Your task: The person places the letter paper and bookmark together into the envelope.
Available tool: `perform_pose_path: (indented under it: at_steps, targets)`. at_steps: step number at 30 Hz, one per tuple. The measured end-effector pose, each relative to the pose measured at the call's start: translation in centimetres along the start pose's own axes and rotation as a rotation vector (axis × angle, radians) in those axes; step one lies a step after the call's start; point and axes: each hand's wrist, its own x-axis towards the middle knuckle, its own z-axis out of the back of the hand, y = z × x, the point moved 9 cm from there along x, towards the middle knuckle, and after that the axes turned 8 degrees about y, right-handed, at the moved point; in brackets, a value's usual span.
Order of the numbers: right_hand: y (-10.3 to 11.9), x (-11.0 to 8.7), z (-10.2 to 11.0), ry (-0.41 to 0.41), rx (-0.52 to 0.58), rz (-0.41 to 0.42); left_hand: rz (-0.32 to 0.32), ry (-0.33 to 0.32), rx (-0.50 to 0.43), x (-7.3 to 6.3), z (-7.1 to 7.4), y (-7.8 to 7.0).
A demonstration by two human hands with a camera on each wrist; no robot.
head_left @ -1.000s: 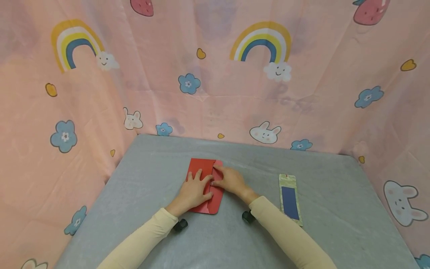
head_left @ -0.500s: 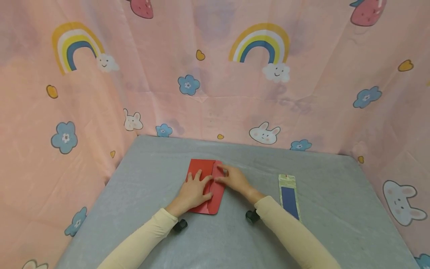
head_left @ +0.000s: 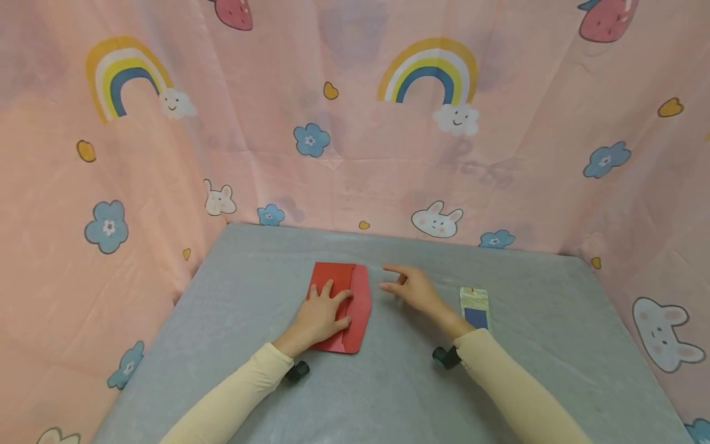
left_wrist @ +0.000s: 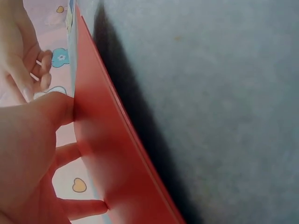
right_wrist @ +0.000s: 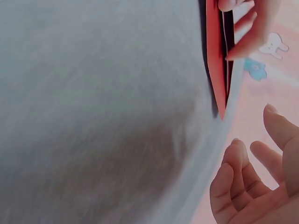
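Note:
A red envelope (head_left: 333, 274) lies on the grey tabletop, its pinkish-red flap (head_left: 362, 296) spread out to the right. Spread fingers of my left hand (head_left: 317, 317) press down on the envelope's front, fingertips near the flap's fold. In the left wrist view that hand's thumb and fingertips touch the red paper (left_wrist: 107, 154). My right hand (head_left: 417, 290) hovers to the right of the flap, apart from it, with loosely bent fingers and nothing in them. The right wrist view shows the same right hand (right_wrist: 257, 182) holding nothing, away from the envelope (right_wrist: 216, 56).
A narrow, pale green-gold patterned strip with a dark blue panel (head_left: 475, 299) lies on the table (head_left: 543, 320) at the right, partly hidden by the right sleeve (head_left: 499, 370). A pink printed curtain (head_left: 355, 172) surrounds the table's back and sides.
My right hand has left the envelope's flap and moved right. Its forearm now covers more of the patterned strip. The left hand stays in place on the envelope.

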Motion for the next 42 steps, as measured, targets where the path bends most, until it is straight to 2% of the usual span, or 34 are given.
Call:
perform_pose_path:
  at_steps: [17, 23, 27, 36, 42]
  targets:
    - [-5.0, -6.1, 5.3, -0.098, -0.09, -0.021, -0.004, 0.015, -0.014, -0.1, -0.1, 0.0]
    - [-6.9, -7.5, 7.1, -0.127, -0.088, -0.008, -0.01, 0.002, -0.016, -0.1, 0.0, 0.0]
    - [-8.0, -8.4, 8.0, -0.129, -0.11, -0.035, -0.018, 0.004, -0.016, -0.2, 0.0, -0.1]
    - [-10.0, -10.6, 9.6, -0.156, -0.161, -0.121, -0.02, 0.007, -0.017, -0.2, 0.0, -0.2]
    - [-11.1, -11.5, 9.9, -0.186, -0.158, -0.13, -0.013, 0.001, 0.002, 0.0, -0.1, 0.0]
